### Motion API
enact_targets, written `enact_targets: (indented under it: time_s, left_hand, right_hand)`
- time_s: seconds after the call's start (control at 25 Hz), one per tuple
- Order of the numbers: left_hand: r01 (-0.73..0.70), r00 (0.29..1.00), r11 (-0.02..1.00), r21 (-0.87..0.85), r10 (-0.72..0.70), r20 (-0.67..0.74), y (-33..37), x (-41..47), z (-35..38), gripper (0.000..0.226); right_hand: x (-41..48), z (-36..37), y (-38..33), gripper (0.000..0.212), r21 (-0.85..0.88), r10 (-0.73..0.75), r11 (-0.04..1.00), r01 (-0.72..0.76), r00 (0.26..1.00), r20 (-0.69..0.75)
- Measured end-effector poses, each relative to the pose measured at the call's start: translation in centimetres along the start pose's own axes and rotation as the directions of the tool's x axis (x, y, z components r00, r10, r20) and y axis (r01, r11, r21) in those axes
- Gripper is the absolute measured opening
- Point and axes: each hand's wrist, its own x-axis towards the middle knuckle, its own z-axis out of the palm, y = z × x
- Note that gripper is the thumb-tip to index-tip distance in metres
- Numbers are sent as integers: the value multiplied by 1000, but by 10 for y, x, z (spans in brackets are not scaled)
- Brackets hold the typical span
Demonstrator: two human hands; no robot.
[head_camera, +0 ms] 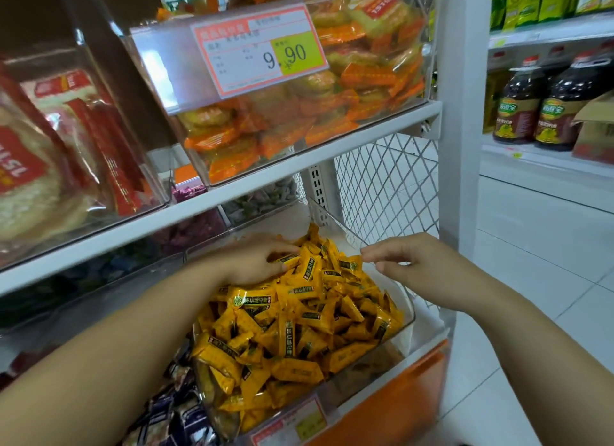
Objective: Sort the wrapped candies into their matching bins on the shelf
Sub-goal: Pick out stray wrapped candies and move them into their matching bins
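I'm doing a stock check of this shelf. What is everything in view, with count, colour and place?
yellow candies: many, yellow with dark labels, heaped in lower centre bin
clear bin: one, transparent, lower shelf
orange packs: many, orange, upper shelf bin
price tag: one, orange, white and yellow-green, that bin's front
red-labelled packs: several, red and pale, upper left bin
dark bottles: at least two, dark brown, right-hand shelf
left hand: one, on the candy heap, fingers curled on candies
right hand: one, at the bin's right rim, holding nothing

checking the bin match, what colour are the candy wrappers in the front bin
The candies are wrapped in yellow-orange with a dark green band; head view.
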Motion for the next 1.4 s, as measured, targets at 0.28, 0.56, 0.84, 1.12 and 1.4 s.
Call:
enact_targets:
  time_s: [0.28,0.56,0.84,1.12,1.4]
  left_hand:
    - [-344,929,911,-229,365,59,104,-13,0,37]
    - [-203,963,958,204,156,222,81,12,14,47]
    - [-87,985,985,148,63,163,39,24,9,44]
    - [0,997,997,82,-6,72,24,21,7,45]
    - [-193,977,968,-161,174,-125,64,-28,-17,43]
  right_hand:
    - [-2,-2,2,22,44,-11,999,9,1000,28]
    - [-9,-7,3,23,76,-18,997,14,999,40]
    - [-8,-8,2,25,105,9,994,-15,998,57]
    - [-9,-8,1,26,108,2,994,-9,998,68]
    - [-11,-7,-2,23,45,-12,999,8,996,89]
